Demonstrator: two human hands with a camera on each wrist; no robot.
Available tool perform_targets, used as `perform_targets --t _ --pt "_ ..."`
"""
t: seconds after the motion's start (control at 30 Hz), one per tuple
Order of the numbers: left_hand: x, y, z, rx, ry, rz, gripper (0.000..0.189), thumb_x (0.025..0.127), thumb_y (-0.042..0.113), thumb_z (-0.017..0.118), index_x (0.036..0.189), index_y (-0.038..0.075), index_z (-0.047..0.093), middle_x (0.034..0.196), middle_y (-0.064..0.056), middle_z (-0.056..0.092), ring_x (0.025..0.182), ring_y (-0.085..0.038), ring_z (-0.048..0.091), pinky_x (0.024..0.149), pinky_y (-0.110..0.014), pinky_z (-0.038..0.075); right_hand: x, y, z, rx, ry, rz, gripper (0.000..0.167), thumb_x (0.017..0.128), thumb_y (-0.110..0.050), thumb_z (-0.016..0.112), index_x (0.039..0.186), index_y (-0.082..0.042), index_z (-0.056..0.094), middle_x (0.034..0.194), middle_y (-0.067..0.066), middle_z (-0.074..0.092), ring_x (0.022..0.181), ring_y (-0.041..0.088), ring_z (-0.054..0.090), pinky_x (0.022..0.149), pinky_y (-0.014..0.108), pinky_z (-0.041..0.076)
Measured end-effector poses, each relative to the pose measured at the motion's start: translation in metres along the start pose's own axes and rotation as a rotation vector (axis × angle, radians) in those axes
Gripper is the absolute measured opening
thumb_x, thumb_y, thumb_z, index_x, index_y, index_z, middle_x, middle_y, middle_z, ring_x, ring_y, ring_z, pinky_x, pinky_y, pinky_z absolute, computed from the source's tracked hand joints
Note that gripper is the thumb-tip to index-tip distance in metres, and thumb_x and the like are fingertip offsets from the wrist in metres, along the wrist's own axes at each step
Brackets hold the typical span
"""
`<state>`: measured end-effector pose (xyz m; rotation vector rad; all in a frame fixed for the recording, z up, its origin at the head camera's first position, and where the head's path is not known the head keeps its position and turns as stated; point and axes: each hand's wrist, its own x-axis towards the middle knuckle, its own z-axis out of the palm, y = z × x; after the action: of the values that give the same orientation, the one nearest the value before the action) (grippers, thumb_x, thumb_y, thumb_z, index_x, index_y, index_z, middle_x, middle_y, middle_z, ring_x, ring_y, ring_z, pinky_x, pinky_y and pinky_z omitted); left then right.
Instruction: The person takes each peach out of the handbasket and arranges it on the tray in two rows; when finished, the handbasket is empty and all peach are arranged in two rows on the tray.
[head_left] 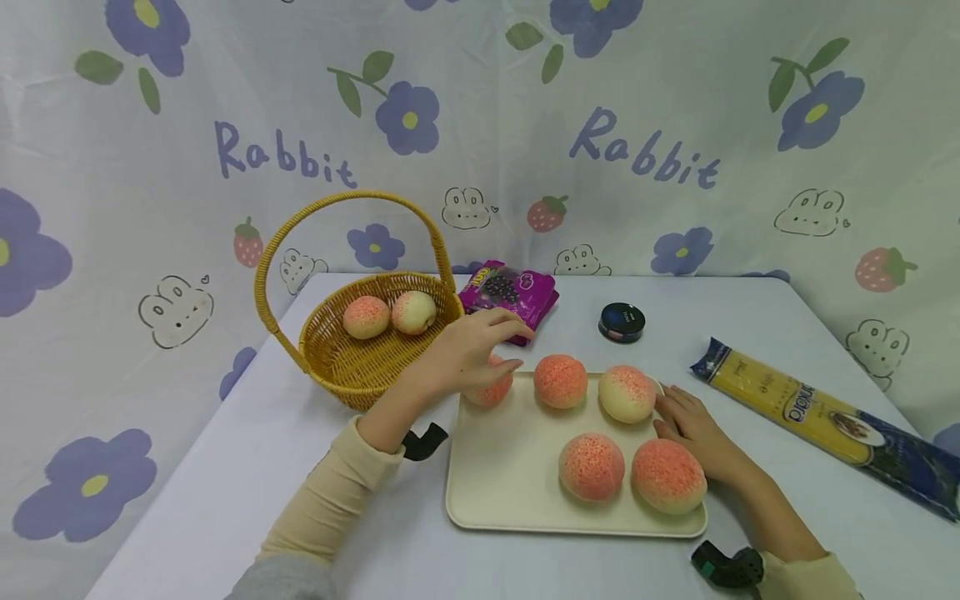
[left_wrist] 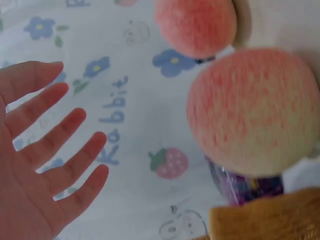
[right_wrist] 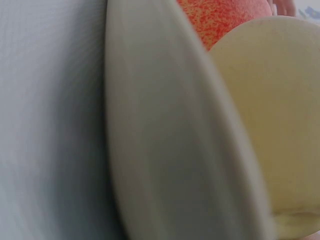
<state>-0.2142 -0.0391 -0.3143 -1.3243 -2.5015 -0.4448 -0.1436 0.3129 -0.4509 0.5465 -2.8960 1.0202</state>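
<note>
Fingers spread apart, my left hand (head_left: 472,350) hovers above the peach (head_left: 491,386) at the tray's back left corner, partly hiding it. In the left wrist view a gap shows between the left hand (left_wrist: 37,160) and a large peach (left_wrist: 255,112). Several pink and cream peaches lie on the cream tray (head_left: 510,492), including one at the back middle (head_left: 560,382). My right hand (head_left: 693,433) rests at the tray's right edge, fingers extended beside a peach (head_left: 627,394). The right wrist view shows the tray's side (right_wrist: 170,130) close up.
Left of the tray stands a yellow wicker basket (head_left: 360,367) with a tall handle and two peaches (head_left: 367,317) inside. Purple grape-print packets (head_left: 517,292) and a round black tin (head_left: 622,322) lie behind the tray. A yellow and blue pasta bag (head_left: 810,408) lies at right.
</note>
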Motion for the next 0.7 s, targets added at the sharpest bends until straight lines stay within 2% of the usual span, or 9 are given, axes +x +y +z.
perform_targets --t 0.1,0.27,0.4,0.47,0.7 --pt "-0.003 -0.012 -0.009 -0.003 0.021 -0.064 0.031 0.08 0.024 0.069 0.11 0.017 0.064 0.111 0.001 0.058 0.098 -0.013 0.055 0.08 -0.027 0.046 0.0 0.0 0.0 0.0 -0.002 0.0 0.048 0.094 -0.022 0.048 0.133 0.006 0.04 0.139 0.031 0.029 0.129 0.049 0.016 0.096 0.067 0.016" --pt "-0.009 -0.03 -0.023 0.023 0.015 -0.201 0.031 0.083 0.027 0.066 0.114 0.02 0.061 0.114 0.0 0.057 0.093 -0.017 0.056 0.071 -0.031 0.047 0.001 0.0 0.0 0.004 -0.003 0.0 0.048 0.094 -0.021 0.048 0.133 0.006 0.04 0.139 0.031 0.029 0.128 0.05 0.016 0.096 0.067 0.015" --pt "-0.014 -0.038 -0.034 0.045 0.001 -0.289 0.033 0.085 0.028 0.063 0.117 0.022 0.059 0.121 -0.002 0.054 0.097 -0.02 0.056 0.075 -0.037 0.048 0.001 0.0 0.0 -0.001 -0.002 0.003 0.047 0.094 -0.021 0.048 0.132 0.006 0.041 0.139 0.031 0.029 0.128 0.05 0.016 0.096 0.067 0.016" --pt "-0.015 -0.041 -0.039 0.041 0.001 -0.306 0.033 0.086 0.026 0.063 0.118 0.02 0.059 0.123 -0.004 0.054 0.102 -0.022 0.055 0.078 -0.038 0.048 0.0 0.0 0.001 -0.003 -0.001 0.003 0.046 0.094 -0.021 0.048 0.131 0.005 0.041 0.139 0.031 0.029 0.128 0.05 0.016 0.096 0.067 0.016" --pt "-0.019 -0.059 -0.054 0.013 0.019 -0.338 0.032 0.087 0.023 0.061 0.118 0.014 0.058 0.116 -0.006 0.057 0.102 -0.024 0.055 0.082 -0.04 0.046 0.0 -0.001 0.0 -0.007 0.01 -0.007 0.044 0.094 -0.019 0.048 0.129 0.006 0.043 0.137 0.032 0.031 0.127 0.05 0.017 0.095 0.067 0.016"
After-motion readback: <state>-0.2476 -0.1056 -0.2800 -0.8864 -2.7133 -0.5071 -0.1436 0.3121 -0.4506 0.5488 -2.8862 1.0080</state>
